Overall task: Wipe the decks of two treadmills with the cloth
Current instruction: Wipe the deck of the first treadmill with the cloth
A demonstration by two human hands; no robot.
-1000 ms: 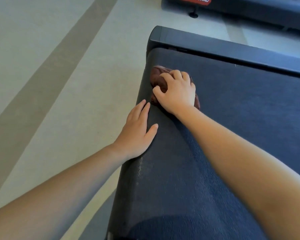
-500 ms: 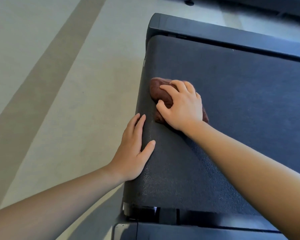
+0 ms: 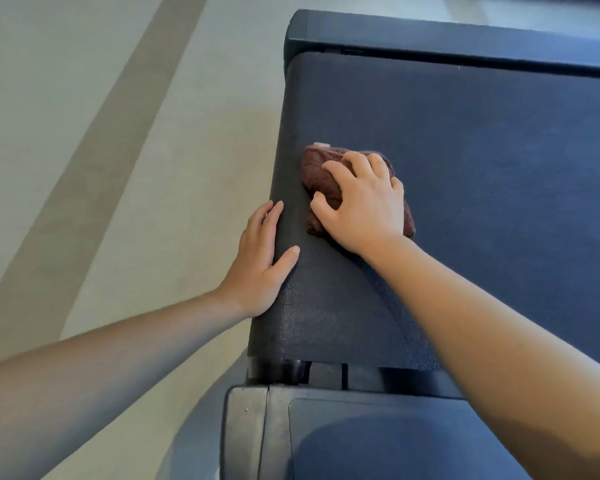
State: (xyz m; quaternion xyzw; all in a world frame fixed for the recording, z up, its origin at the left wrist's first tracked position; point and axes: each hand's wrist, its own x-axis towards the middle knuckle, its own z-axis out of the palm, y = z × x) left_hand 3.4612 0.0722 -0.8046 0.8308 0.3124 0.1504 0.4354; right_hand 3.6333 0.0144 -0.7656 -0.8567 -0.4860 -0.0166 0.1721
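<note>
Head view: our right hand (image 3: 364, 206) curls over the bunched brown cloth (image 3: 321, 174), pressing it on the treadmill deck (image 3: 482, 168) near its left edge. Our left hand (image 3: 262, 265) lies flat, fingers straight, on that edge, holding nothing. Risk, we judge: the wadded cloth skips strips; the bracing palm slides off. No containers seen.
</note>
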